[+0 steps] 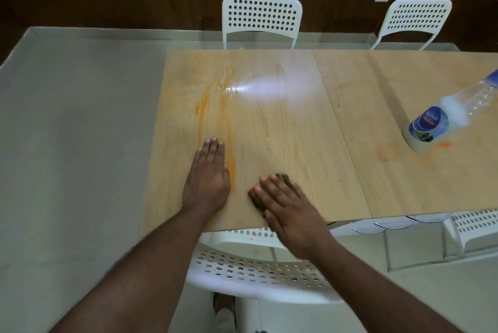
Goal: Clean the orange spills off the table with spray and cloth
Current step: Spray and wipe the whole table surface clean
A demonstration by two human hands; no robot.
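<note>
nearest the camera, a white perforated chair (250, 268) is tucked partly under the near edge of the wooden desk (296, 130), and a foot shows on the floor below its seat. both forearms reach over that chair onto the desk.

the right hand (285, 206) lies flat near the desk's near edge, fingers straight and close together, pressing down on a dark cloth (286, 180); only the cloth's far corner and a strip by the fingertips show from under the palm. the left hand (208, 173) rests just beside it to the left, palm down, fingers straight and together, holding nothing.

a long orange streak (229, 128) runs away from the camera along the right side of the left hand, touching near its thumb, and widens into a wet, shiny smear farther up the desk, where a bright glare lies on the surface.

well apart to the right, on the second desk panel, a clear spray bottle (431, 122) with a blue label stands with its top cut off by the frame edge. a small orange spot (444, 144) sits just beside its base, and fainter orange marks (382, 153) lie to its left and farther back.

beyond the far edge stand two more white chairs (261, 19) against a dark wall.
</note>
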